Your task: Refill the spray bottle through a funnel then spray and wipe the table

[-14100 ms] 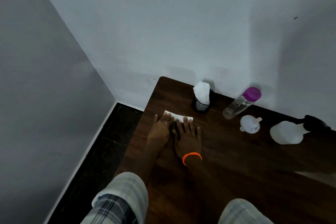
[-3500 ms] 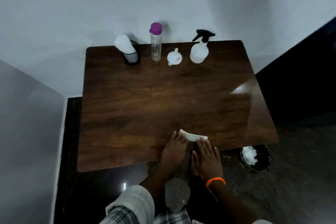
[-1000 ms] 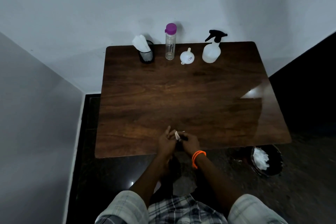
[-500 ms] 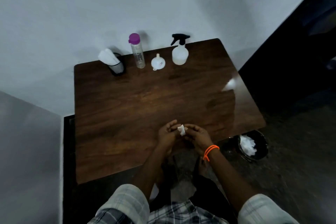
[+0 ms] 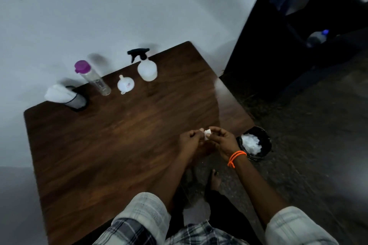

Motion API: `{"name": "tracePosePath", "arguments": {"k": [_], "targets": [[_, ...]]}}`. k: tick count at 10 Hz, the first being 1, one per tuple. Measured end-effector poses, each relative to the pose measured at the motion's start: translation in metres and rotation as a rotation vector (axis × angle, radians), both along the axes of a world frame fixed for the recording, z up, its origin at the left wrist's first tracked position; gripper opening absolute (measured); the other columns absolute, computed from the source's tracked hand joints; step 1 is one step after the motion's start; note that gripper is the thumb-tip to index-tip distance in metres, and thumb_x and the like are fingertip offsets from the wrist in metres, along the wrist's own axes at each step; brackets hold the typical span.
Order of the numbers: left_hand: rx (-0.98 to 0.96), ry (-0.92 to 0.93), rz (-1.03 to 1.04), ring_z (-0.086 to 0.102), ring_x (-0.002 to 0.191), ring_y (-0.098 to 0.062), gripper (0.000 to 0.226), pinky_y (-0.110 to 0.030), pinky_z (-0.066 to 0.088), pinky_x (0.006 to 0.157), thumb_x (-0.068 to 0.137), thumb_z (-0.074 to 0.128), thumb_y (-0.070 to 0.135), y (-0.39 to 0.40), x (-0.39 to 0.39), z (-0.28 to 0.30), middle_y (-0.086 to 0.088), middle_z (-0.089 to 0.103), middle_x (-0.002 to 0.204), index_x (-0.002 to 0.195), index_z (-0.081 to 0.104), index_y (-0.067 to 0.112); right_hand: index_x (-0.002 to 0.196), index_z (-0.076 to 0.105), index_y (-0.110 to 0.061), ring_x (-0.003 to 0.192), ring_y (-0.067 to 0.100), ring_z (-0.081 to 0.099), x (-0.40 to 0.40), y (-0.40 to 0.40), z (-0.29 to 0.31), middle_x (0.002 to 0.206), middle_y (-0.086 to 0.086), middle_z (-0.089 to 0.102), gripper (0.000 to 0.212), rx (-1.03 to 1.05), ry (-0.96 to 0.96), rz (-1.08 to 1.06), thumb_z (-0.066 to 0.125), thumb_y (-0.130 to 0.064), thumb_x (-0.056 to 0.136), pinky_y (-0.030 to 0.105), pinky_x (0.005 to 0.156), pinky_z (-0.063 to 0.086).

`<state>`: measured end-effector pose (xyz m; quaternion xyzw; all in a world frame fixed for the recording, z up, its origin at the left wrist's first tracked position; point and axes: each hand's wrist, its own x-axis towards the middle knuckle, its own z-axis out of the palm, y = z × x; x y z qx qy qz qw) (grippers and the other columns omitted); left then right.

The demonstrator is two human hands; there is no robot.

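A small wad of white tissue (image 5: 207, 132) is pinched between my left hand (image 5: 190, 140) and my right hand (image 5: 223, 141), just above the near right edge of the dark wooden table (image 5: 111, 145). My right wrist wears an orange band. Along the table's far edge stand the white spray bottle (image 5: 147, 68) with a black trigger head, a white funnel (image 5: 125, 85) turned upside down, and a clear bottle (image 5: 95, 80) with a purple cap. A black cup of white tissues (image 5: 65, 96) sits at the far left.
A black bin (image 5: 255, 144) holding crumpled white tissue stands on the floor right of the table, close to my right hand. White walls close in behind and to the left. Dark furniture fills the far right, with a plastic bottle (image 5: 316, 38) on it.
The flat tissue my hands pressed on the table has been crumpled into a small wad and lifted between both hands. My view has swung right, toward the bin.
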<state>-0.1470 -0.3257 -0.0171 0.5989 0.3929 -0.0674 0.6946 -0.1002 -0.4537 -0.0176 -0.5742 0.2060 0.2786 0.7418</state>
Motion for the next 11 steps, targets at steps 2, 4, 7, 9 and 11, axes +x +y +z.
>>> {"name": "tracePosePath", "arguments": {"k": [2, 4, 7, 9, 11], "targets": [[-0.05, 0.008, -0.211, 0.07, 0.071, -0.021, 0.006, -0.03, 0.058, 0.064, 0.087, 0.075, 0.01, -0.07, 0.059, 0.004, -0.015, 0.077, 0.085, 0.09, 0.08, 0.011, 0.102, 0.065, 0.0, 0.07, 0.021, 0.072, 0.043, -0.077, -0.001, 0.091, 0.017, 0.07, 0.026, -0.002, 0.016, -0.099, 0.061, 0.019, 0.085, 0.028, 0.064, 0.062], [-0.032, 0.102, -0.357, 0.06, 0.061, -0.015, 0.01, -0.022, 0.049, 0.054, 0.089, 0.072, 0.01, -0.142, 0.121, -0.012, -0.008, 0.071, 0.074, 0.082, 0.076, 0.016, 0.101, 0.064, -0.001, 0.08, 0.028, 0.067, 0.078, -0.151, -0.007, 0.092, 0.018, 0.068, 0.027, -0.064, 0.034, -0.217, 0.06, 0.021, 0.085, 0.03, 0.068, 0.062], [-0.197, 0.248, -0.453, 0.064, 0.065, -0.019, 0.016, -0.02, 0.055, 0.049, 0.093, 0.06, -0.007, -0.243, 0.177, -0.029, -0.014, 0.067, 0.079, 0.087, 0.068, 0.006, 0.087, 0.065, -0.008, 0.06, 0.017, 0.066, 0.115, -0.244, -0.021, 0.079, 0.015, 0.067, 0.027, -0.262, 0.127, -0.329, 0.063, 0.019, 0.085, 0.023, 0.049, 0.057], [-0.12, 0.227, -0.646, 0.067, 0.087, -0.027, 0.046, -0.046, 0.058, 0.09, 0.063, 0.079, 0.001, -0.278, 0.21, -0.035, -0.021, 0.073, 0.096, 0.109, 0.075, 0.0, 0.085, 0.065, -0.008, 0.074, 0.023, 0.061, 0.137, -0.283, -0.035, 0.081, 0.011, 0.065, 0.027, -0.322, 0.131, -0.433, 0.064, 0.018, 0.085, 0.029, 0.065, 0.056], [0.442, 0.104, -0.923, 0.068, 0.112, -0.019, 0.047, -0.028, 0.051, 0.098, 0.079, 0.076, 0.018, -0.273, 0.227, -0.041, -0.003, 0.074, 0.117, 0.126, 0.072, 0.02, 0.113, 0.068, 0.008, 0.089, 0.024, 0.059, 0.142, -0.308, -0.066, 0.101, 0.018, 0.067, 0.038, -0.583, 0.181, -0.404, 0.076, 0.013, 0.077, 0.034, 0.073, 0.052]]}}
